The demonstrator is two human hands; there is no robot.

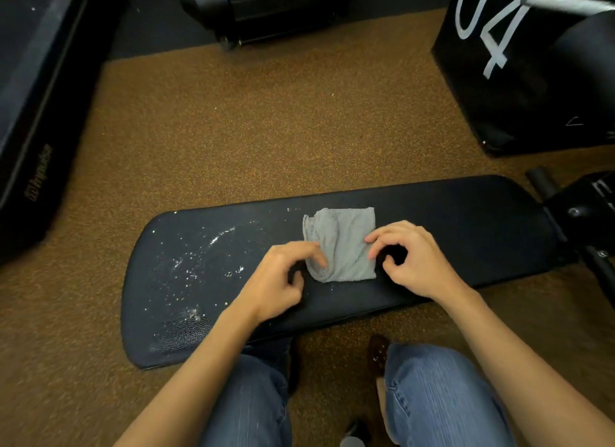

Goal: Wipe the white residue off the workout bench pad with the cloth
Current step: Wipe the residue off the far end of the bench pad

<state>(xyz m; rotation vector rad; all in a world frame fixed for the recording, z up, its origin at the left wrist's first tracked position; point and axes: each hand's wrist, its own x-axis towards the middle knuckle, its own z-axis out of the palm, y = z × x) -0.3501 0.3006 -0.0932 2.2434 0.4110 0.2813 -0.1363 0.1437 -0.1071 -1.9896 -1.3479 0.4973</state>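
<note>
Black bench pad (432, 233) on speckled brown floor (249, 130); white residue (199, 260) left; fingers of both hands pinching grey cloth (342, 243).

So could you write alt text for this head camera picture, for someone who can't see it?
Seen from above, a person's left hand and right hand touch the two sides of a folded grey cloth lying on a black workout bench pad. White residue speckles the pad's left end, clear of the cloth. Brown speckled floor surrounds the bench.
</note>
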